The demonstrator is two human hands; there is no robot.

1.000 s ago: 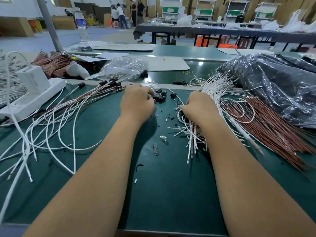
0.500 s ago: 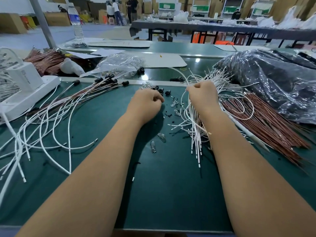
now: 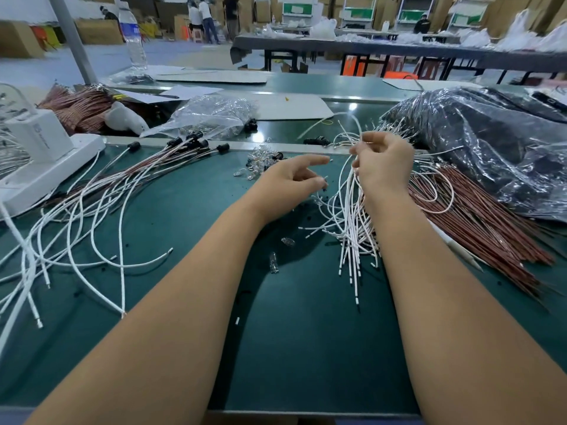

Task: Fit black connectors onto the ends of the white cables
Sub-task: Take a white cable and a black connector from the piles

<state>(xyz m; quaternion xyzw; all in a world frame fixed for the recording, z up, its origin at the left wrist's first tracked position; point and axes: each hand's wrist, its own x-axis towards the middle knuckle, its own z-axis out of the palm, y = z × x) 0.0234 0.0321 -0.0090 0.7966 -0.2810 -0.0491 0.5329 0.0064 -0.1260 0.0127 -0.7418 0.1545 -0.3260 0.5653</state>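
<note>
Above the green bench (image 3: 306, 348), the right hand (image 3: 383, 164) pinches one white cable (image 3: 349, 191) lifted from the loose bundle; the left hand (image 3: 288, 182) hovers beside it, fingers relaxed, near scattered black connectors (image 3: 317, 140).

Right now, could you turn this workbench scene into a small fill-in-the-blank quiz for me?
1. The right hand lifts a thin cable whose colour is ____.
2. The finished cables on the left end in connectors coloured ____.
3. The clear water bottle stands upright at the far ____ of the bench.
4. The bench mat is dark ____.

Missing words: white; black; left; green
</note>
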